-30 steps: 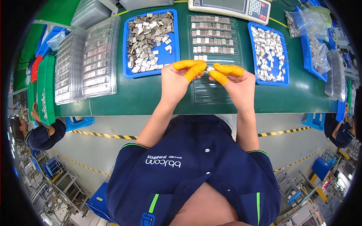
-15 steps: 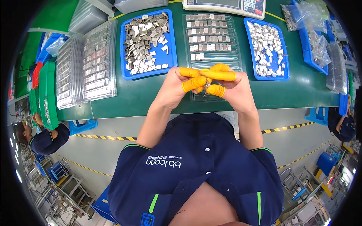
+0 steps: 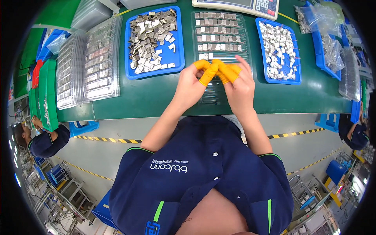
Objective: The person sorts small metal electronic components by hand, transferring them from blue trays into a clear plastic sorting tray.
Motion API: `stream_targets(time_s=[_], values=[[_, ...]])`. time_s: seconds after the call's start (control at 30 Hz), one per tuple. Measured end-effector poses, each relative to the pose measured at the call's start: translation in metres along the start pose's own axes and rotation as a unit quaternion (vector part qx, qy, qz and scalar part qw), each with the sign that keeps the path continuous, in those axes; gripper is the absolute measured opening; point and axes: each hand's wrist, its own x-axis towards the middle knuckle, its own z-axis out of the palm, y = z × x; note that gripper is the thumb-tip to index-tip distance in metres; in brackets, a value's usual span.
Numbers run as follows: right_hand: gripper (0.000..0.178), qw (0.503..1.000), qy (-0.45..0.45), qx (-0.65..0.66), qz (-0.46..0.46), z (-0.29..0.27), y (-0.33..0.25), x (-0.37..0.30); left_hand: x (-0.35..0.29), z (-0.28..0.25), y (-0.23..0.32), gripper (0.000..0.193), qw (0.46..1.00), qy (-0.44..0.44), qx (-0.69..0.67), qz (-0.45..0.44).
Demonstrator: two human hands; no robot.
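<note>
My left hand (image 3: 190, 87) and my right hand (image 3: 239, 89) meet over the near end of a clear plastic tray (image 3: 213, 98). Yellow finger cots cover several fingertips on both. The thumbs and forefingers press together in a pinch, and whatever lies between them is hidden. One bare finger of the right hand points up and away from the pinch. Beyond the fingers, small metal-and-white connectors (image 3: 219, 38) fill rows in the clear tray, with thin wires at the row ends. The nearest row holds only a few, at its left side.
Left of the clear tray, a blue tray (image 3: 174, 58) holds loose metal connector pieces (image 3: 150, 37). Another blue tray (image 3: 282, 81) at right holds white wired pieces (image 3: 278, 43). Stacked clear trays (image 3: 88, 66) stand far left, a scale (image 3: 254, 8) at the back. Co-workers sit at both sides.
Both hands have turned and drawn closer together, fingertips now pointing forward. The small white wired piece seen between the fingers before is now hidden. The view has shifted slightly.
</note>
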Motion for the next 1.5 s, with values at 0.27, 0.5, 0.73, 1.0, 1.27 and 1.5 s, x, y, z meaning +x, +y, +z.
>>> stream_targets(time_s=[0.27,0.5,0.73,1.0,1.27,1.5], values=[[0.045,0.989,-0.090,0.117,0.017,-0.008,-0.006,0.006,0.000,-0.018,0.003,0.013,0.979,-0.139,-0.149,0.009],[0.038,0.980,0.000,0.131,0.149,-0.012,0.006,0.016,-0.001,-0.019,0.002,0.014,0.980,-0.103,-0.164,0.050],[0.018,0.998,-0.020,0.053,0.000,-0.006,-0.005,0.019,-0.001,-0.013,0.005,0.018,0.988,-0.058,-0.127,0.060],[0.015,0.996,-0.067,-0.046,0.022,0.001,0.035,0.026,-0.007,-0.036,0.018,0.019,0.954,0.218,0.009,0.206],[0.017,0.991,-0.094,-0.086,0.035,0.010,0.045,0.022,0.010,-0.072,0.021,0.013,0.931,0.225,0.167,0.234],[0.024,0.975,0.067,-0.125,0.173,-0.049,0.095,0.024,0.048,-0.091,0.037,0.020,0.856,0.215,0.439,0.167]])
